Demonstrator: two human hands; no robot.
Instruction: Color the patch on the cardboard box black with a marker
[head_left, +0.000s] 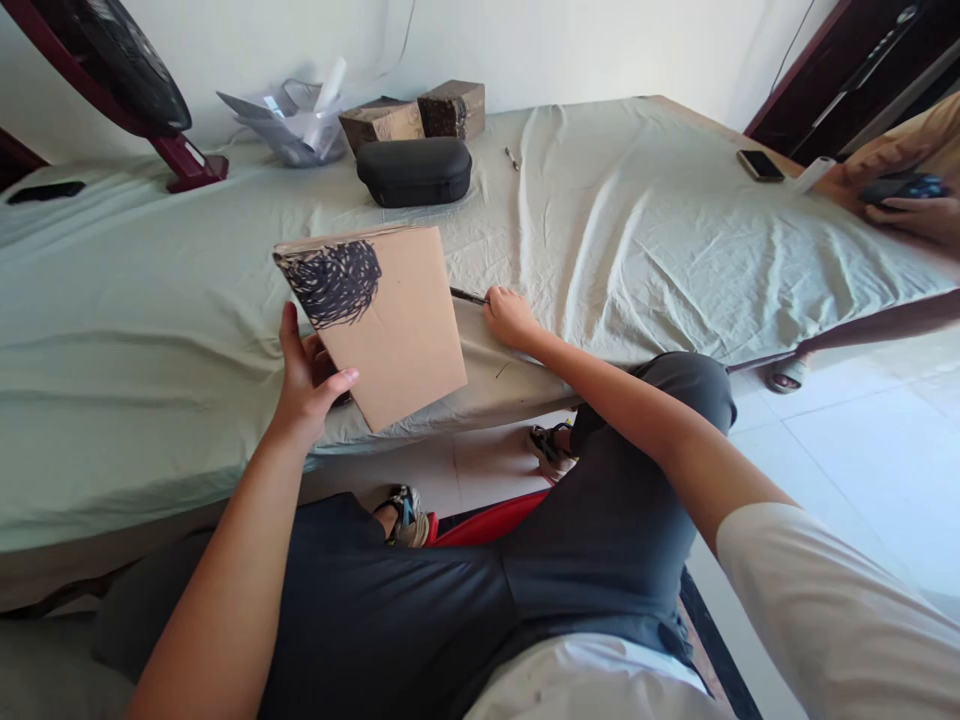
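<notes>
Both full: L hand (306, 385) grips cardbd (411, 315), R hand (512, 318) pen (466, 295); tub (294, 152) w/ white roll (330, 86).

An ordinary room in what appears to be a home, where a pale green cloth (630, 240) hangs in loose folds over a long counter (701, 123) set against a plain white wall (585, 45). A dark red household fan (124, 70) stands toward the left, a plastic basket (304, 135) of odds and ends sits by the wall, and a phone (760, 165) lies toward the right, above a floor of pale tiles (885, 420)
</notes>
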